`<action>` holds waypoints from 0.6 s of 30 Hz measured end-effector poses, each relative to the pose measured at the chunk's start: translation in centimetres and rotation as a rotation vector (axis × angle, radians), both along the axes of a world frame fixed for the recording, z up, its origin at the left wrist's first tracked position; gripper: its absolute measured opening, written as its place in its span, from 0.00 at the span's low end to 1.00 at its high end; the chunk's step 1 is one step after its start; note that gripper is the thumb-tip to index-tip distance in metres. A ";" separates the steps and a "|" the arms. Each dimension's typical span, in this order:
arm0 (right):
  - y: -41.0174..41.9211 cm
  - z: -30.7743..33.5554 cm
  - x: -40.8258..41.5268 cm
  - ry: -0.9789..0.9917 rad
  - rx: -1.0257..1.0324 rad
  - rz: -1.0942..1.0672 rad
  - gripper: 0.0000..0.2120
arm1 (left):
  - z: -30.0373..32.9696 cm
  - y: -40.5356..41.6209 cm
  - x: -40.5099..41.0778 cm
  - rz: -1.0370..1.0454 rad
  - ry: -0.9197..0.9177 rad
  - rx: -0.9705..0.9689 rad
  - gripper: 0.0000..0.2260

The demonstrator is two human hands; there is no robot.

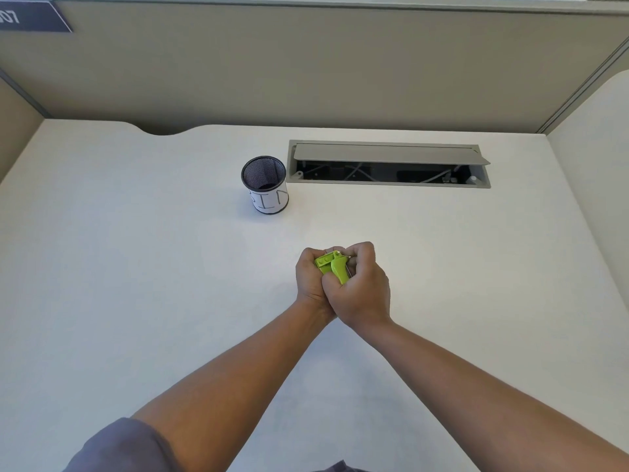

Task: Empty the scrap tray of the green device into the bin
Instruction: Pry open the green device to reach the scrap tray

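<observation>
Hands (342, 281) clasping green device (333, 265), white desk (136, 267) (partitioned)

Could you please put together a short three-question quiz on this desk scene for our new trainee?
1. True or false: the green device lies on the desk, untouched.
2. Where does the bin stand relative to the open cable hatch? A) beside its left end B) inside it C) at its right end
3. Which hands grip the device?

Key:
1. False; it is held above the desk.
2. A
3. Both, the left hand and the right hand closed around it.
</observation>
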State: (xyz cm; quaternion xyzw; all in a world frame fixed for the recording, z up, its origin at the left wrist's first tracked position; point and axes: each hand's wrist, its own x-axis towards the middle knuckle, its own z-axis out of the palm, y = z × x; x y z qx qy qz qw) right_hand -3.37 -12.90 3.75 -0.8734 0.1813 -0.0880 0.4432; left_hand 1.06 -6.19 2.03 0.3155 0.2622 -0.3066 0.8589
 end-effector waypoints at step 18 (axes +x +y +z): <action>-2.6 1.1 0.4 0.153 0.374 0.111 0.19 | -0.3 1.6 1.8 -0.080 -0.033 0.163 0.10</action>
